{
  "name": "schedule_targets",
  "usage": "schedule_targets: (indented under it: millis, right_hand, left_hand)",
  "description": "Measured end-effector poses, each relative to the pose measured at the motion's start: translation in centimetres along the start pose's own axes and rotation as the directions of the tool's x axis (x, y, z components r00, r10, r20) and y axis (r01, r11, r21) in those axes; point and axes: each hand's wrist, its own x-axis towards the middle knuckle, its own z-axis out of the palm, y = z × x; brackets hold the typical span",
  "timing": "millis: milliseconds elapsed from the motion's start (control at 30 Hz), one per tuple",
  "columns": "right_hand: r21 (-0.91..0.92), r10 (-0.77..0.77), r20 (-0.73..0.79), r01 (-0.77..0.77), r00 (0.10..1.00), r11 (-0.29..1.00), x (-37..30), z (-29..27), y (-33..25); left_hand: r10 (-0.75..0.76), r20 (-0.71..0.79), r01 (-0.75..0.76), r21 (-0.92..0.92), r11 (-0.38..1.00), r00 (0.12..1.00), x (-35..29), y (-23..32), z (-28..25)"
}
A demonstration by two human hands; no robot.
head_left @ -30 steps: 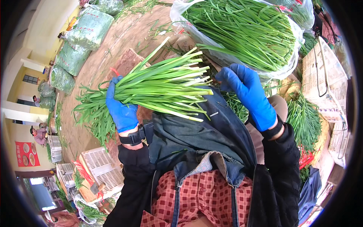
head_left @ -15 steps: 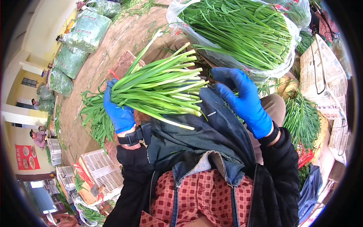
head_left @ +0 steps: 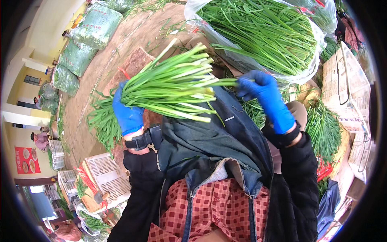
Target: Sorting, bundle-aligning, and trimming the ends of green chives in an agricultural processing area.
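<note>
My left hand [head_left: 128, 113], in a blue glove, is closed around a thick bunch of garlic chives [head_left: 171, 86]. The pale cut ends point right, above my lap, and the leafy tops droop to the left behind my wrist. My right hand [head_left: 264, 94], also blue-gloved, has its fingers pinched on a thin green chive stalk [head_left: 226, 82] that stretches from the pale ends of the bunch. A loose thin stalk [head_left: 217, 113] hangs below those ends, over my dark apron [head_left: 197, 137].
A clear plastic bag [head_left: 193, 12] heaped with garlic chives lies ahead to the right. More chives [head_left: 320, 125] and a white crate [head_left: 350, 88] are at my right. Another white crate [head_left: 107, 173] stands left; wrapped green bundles [head_left: 96, 28] line the far left floor.
My right hand has gone from open and apart to pinching a chive stalk at the bunch's pale ends. The left hand keeps its hold, nearly in place.
</note>
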Motion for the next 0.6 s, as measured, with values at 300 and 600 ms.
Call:
schedule_targets:
  millis: [300, 600]
  right_hand:
    - [-0.998, 0.015, 0.066, 0.066, 0.998, 0.016, 0.3, -9.9, 8.7]
    - [-0.376, -0.490, 0.230, 0.541, 0.841, 0.752, 0.3, 4.4, -1.7]
  left_hand:
    - [-0.089, -0.177, 0.042, -0.255, 0.966, 0.980, -0.6, 1.8, -0.3]
    - [-0.034, -0.127, -0.007, -0.304, 0.953, 0.991, -0.2, 1.2, -0.7]
